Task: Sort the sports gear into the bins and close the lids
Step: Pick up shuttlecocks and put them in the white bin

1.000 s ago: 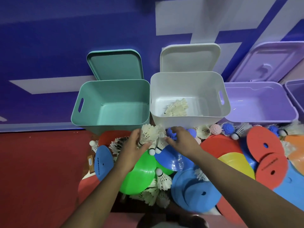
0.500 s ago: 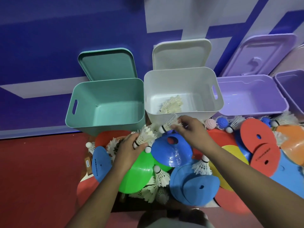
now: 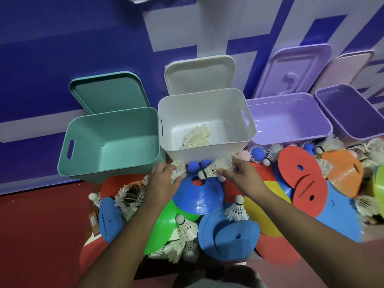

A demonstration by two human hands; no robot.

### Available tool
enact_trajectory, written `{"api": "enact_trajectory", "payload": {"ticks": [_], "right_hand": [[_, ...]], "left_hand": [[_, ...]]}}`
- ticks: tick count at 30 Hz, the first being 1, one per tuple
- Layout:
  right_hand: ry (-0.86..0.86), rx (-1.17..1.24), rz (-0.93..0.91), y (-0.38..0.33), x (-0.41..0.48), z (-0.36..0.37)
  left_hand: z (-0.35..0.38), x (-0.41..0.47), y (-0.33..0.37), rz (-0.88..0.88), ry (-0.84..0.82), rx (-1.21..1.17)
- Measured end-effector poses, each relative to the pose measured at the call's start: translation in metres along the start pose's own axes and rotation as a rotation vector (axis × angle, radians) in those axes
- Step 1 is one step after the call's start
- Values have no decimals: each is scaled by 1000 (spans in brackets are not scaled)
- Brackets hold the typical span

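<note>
- While its cork points left, a shuttlecock (image 3: 214, 169) is pinched by its feathers in the right hand (image 3: 241, 175), just in front of the white bin (image 3: 207, 151) and above a blue cone (image 3: 199, 194).
- The left hand (image 3: 163, 181) curls round a clump of shuttlecocks (image 3: 179, 170) just beside it.
- A shuttlecock pile (image 3: 197, 137) lies inside the white bin.
- A teal bin (image 3: 108, 163) stands to the left, its teal lid (image 3: 108, 90) propped open.

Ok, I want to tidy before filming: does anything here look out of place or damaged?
Nothing looks damaged. The oddity is the mess: shuttlecocks, flat discs, cones and spiky balls lie jumbled in one heap before the bins. Only the white bin visibly holds anything, a few shuttlecocks.
</note>
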State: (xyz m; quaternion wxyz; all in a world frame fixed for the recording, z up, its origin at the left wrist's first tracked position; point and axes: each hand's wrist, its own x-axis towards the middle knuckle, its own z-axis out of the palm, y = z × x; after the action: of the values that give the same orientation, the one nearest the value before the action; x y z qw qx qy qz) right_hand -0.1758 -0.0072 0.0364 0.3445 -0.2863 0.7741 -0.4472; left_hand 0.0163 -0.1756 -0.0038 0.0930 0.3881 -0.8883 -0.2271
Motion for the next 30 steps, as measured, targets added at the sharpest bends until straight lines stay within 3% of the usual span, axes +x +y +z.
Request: {"api": "enact_trajectory", "payload": {"ticks": [2,4,10,15,18,25,30], "right_hand": [[-8,-21,11,10,-1,-5],[8,-37,20,16,1,-6],[-33,-15,8,15,2,-1],[-71,19,-29,7,3,-4],[-93,29,-45,0,4,-8],[-101,103,-111,-22,6,-18],[-174,32,-210,-44,10,-24]], "left_hand": [[7,-3,-10,-88,-98,312],[13,-7,-9,-169,-216,458],[29,-7,-15,-128,-154,555],[28,-7,-13,-168,-209,555],[22,-9,-14,-128,-209,432],[-11,-29,8,-43,-40,-218],[-29,-33,49,72,-52,-426]]}}
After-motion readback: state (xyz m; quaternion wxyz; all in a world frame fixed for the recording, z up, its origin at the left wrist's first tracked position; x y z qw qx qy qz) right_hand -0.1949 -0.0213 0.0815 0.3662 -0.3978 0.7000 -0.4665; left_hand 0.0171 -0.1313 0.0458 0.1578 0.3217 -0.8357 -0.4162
